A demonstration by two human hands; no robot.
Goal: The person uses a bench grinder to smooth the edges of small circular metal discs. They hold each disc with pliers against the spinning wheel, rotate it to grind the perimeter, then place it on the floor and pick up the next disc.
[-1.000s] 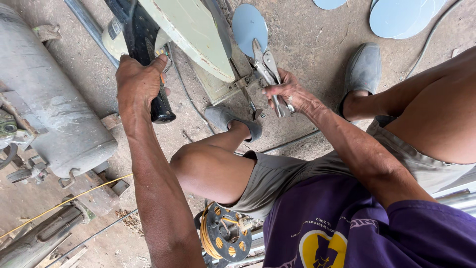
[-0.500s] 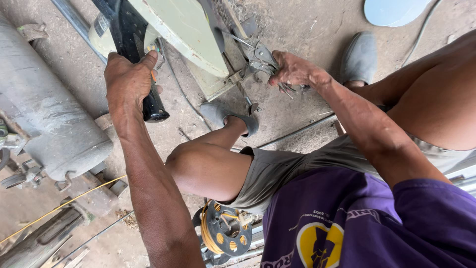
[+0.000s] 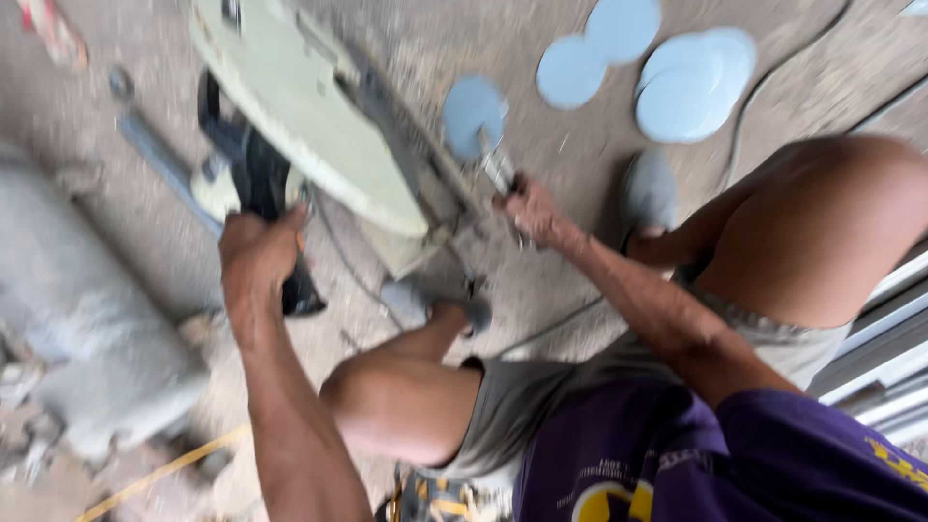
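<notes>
The frame is blurred by motion. My left hand (image 3: 256,256) is wrapped around the black handle of a power tool (image 3: 253,169) that stands against a pale green metal plate (image 3: 309,116). My right hand (image 3: 530,208) grips pliers (image 3: 498,169) at the plate's lower edge, beside a dark metal bar (image 3: 406,135) fixed to it. A round light-blue disc (image 3: 474,111) lies just beyond the pliers. I squat over the work, one grey shoe (image 3: 435,307) under the plate and the other grey shoe (image 3: 648,191) to the right.
Several more light-blue discs (image 3: 677,77) lie on the concrete floor at the top right, with a cable (image 3: 754,116) curving past them. A grey cylinder tank (image 3: 87,319) lies at the left. A yellow cord (image 3: 164,472) runs bottom left. Metal rails (image 3: 889,338) line the right edge.
The view swung downward and blurred. My right hand with the pliers moved up along the plate's edge toward the blue disc. My left hand kept its grip on the tool handle.
</notes>
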